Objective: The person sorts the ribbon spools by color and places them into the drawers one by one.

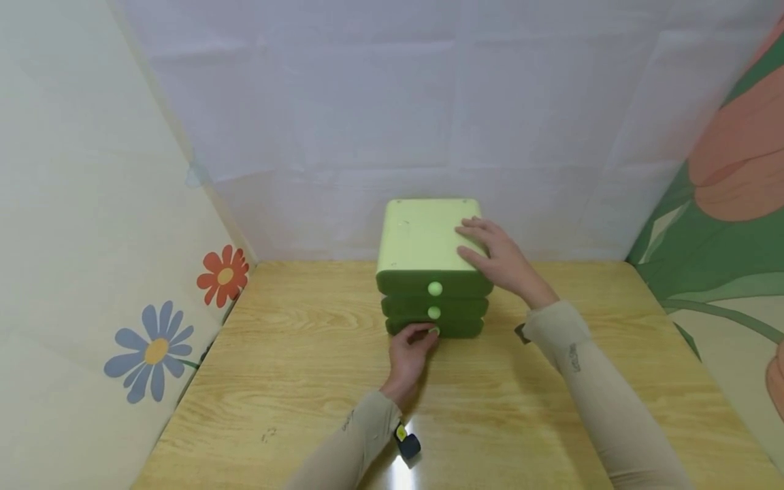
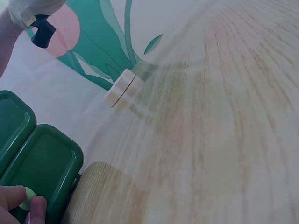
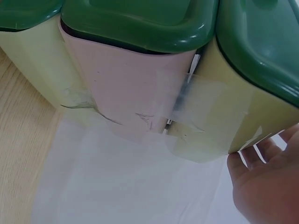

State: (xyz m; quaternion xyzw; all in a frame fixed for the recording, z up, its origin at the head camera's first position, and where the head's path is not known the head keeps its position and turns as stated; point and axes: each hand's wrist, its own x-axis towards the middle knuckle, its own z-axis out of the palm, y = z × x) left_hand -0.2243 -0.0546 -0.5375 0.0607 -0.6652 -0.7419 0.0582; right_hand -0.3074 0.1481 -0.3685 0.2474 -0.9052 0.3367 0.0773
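Note:
A small drawer cabinet (image 1: 422, 235) with a pale green top and three dark green drawer fronts stands on the wooden table. Each front bears a round light green knob; the upper knobs (image 1: 435, 288) are uncovered. My left hand (image 1: 407, 357) pinches the bottom drawer's knob (image 2: 28, 198) between thumb and finger, as the left wrist view shows up close. On the cabinet's top, near its right edge, rests my right hand (image 1: 499, 258) with fingers spread. In the right wrist view its fingers lie along the cabinet's outer shell. All three drawers appear closed.
The wooden table (image 1: 294, 381) ends at a white cloth backdrop (image 1: 343, 122) right behind the cabinet. A flowered panel (image 1: 73, 238) borders the left side, and another with large leaves and petals (image 1: 735, 170) the right. Tape (image 3: 201, 102) runs across the cabinet's side.

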